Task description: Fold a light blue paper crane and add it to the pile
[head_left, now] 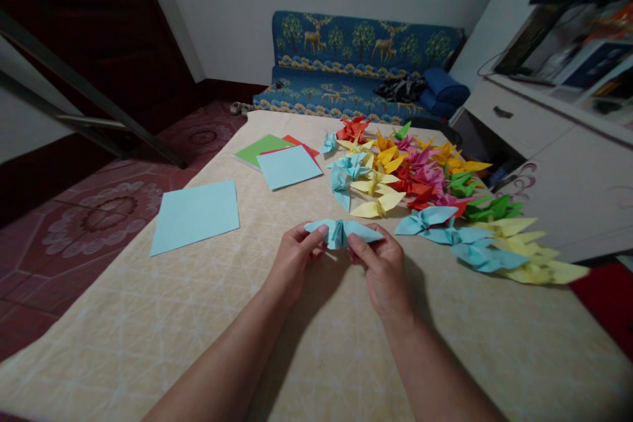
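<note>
A light blue origami crane (338,235) is held up over the table between my two hands, its wings spread to the sides. My left hand (295,256) pinches one wing between thumb and fingers. The other wing is gripped the same way by my right hand (383,262). Beyond and to the right lie many folded paper cranes, among them a light blue crane (428,219), a yellow crane (378,204) and a pink crane (425,165). On the left rests a flat light blue paper sheet (198,216).
Farther back, a blue sheet (289,166) overlaps green paper (262,148) and red paper. A pale patterned cloth covers the table (163,336). Behind it stands a blue sofa (336,82); a white cabinet (558,178) is at right, metal legs (143,138) at left.
</note>
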Available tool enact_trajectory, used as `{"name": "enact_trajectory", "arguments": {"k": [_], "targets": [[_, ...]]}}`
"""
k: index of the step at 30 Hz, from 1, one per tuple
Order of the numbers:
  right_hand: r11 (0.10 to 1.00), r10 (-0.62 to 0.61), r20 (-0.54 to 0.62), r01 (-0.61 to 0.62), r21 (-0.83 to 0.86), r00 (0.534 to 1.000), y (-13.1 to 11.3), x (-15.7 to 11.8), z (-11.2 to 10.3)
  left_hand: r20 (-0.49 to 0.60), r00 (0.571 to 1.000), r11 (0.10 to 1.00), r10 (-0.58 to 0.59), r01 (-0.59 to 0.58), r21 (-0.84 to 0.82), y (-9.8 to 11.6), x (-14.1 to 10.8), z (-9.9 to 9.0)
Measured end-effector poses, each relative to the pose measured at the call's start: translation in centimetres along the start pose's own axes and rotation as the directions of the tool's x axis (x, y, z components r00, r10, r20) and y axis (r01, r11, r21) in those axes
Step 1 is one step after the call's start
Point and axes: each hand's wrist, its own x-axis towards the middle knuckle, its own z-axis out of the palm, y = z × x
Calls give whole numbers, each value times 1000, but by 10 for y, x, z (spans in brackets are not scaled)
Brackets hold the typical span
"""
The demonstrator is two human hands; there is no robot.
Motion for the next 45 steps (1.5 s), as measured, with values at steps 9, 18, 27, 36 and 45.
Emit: {"name": "enact_trajectory", "arguments": {"k": [9,18,27,36,45], "targets": [[975,163,-79,-148,166,984,-5,1,3,45,990,949,-136,143,-282,9,0,1],[844,350,29,-328,425,936,-5,4,2,106,970,879,-217,241,-411,8,0,-1],[746,400,125,-402,531,908,-5,4,2,180,955,867,-234,289,-407,8,-1,0],[820,353,22,-321,473,935,1,6,1,137,977,953,-162,191,-234,7,-3,2],[849,309,-24,-264,458,951,7,10,-7,282,938,967,-199,235,-99,5,-4,-1]]}}
